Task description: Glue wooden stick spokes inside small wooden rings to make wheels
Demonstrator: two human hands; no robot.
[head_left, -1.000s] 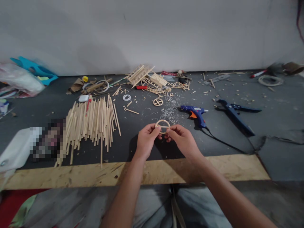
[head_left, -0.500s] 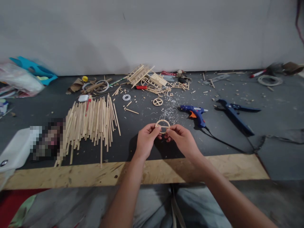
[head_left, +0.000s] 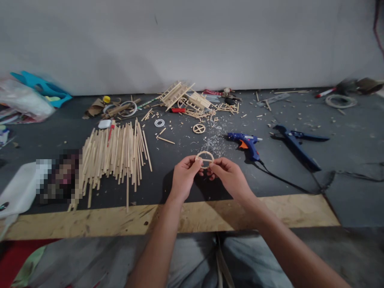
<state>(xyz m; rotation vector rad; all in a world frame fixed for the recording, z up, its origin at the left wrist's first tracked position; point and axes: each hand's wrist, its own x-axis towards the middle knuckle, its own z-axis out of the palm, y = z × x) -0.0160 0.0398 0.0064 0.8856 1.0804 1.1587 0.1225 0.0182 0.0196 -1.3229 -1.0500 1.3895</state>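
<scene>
1. Two hands are holding one small wooden ring (head_left: pixel 205 157) at the centre of the frame, above the dark table (head_left: pixel 345 136).
2. The left hand (head_left: pixel 183 179) is pinching its left edge with closed fingers.
3. The right hand (head_left: pixel 229 177) is pinching its right edge the same way.
4. A blue glue gun (head_left: pixel 246 142) is lying just right of the ring.
5. A pile of wooden sticks (head_left: pixel 115 154) is lying at the left.

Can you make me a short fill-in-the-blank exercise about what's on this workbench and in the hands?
1. Both hands, the left hand and the right hand, pinch a small wooden ____.
2. The glue gun right of the hands is ____ with an orange trigger.
3. The pile of wooden sticks lies to the ____ of the hands.

Missing words: ring; blue; left
</scene>
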